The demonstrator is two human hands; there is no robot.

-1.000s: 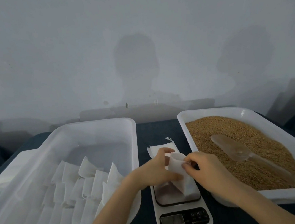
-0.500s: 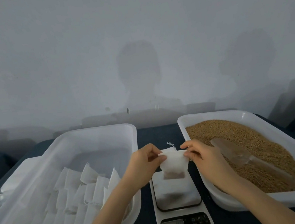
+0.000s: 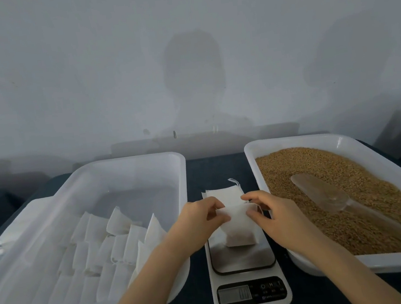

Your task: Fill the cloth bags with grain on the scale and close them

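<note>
A small white cloth bag (image 3: 239,228) with a dark load of grain showing through its bottom stands on the steel plate of the white scale (image 3: 245,260). My left hand (image 3: 198,221) pinches the bag's top left edge. My right hand (image 3: 267,209) pinches its top right edge, fingers curled at the mouth. Behind the scale lies a flat pile of empty bags (image 3: 225,195) with a drawstring. On the right, a white tray (image 3: 281,143) holds brown grain (image 3: 324,182) and a clear plastic scoop (image 3: 326,194).
The white tray on the left (image 3: 130,165) holds several rows of closed white bags (image 3: 104,244). A stack of flat white bags (image 3: 14,225) lies left of that tray. The table cover (image 3: 216,167) is dark; a grey wall stands close behind.
The bag was lifted and held up by its top edges above the scale, then lowered; it now stands on the scale plate with both hands still at its mouth.
</note>
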